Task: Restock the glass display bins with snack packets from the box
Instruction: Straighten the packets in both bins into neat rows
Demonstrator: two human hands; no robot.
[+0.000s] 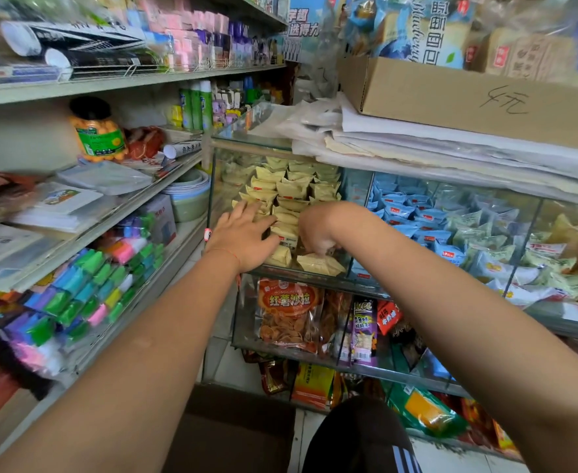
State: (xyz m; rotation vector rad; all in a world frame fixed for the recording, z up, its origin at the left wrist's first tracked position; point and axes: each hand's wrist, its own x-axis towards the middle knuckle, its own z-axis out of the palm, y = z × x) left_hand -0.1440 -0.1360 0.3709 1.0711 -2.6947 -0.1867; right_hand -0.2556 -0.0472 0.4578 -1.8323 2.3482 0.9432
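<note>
Pale yellow snack packets (291,191) fill the leftmost glass display bin (212,186) in stacked rows. My left hand (243,237) lies flat with straight fingers on the packets at the bin's front left. My right hand (316,233) reaches down into the front of the same bin, fingers curled round a yellow packet (318,262). A brown cardboard box (233,428) sits on the floor below, between my arms; its inside is not visible.
Blue and white packets (414,213) fill the bin to the right. Orange chip bags (289,312) stand in the lower glass bin. A cardboard box (468,97) rests on plastic sheets above. Metal shelves (117,216) with goods line the left side.
</note>
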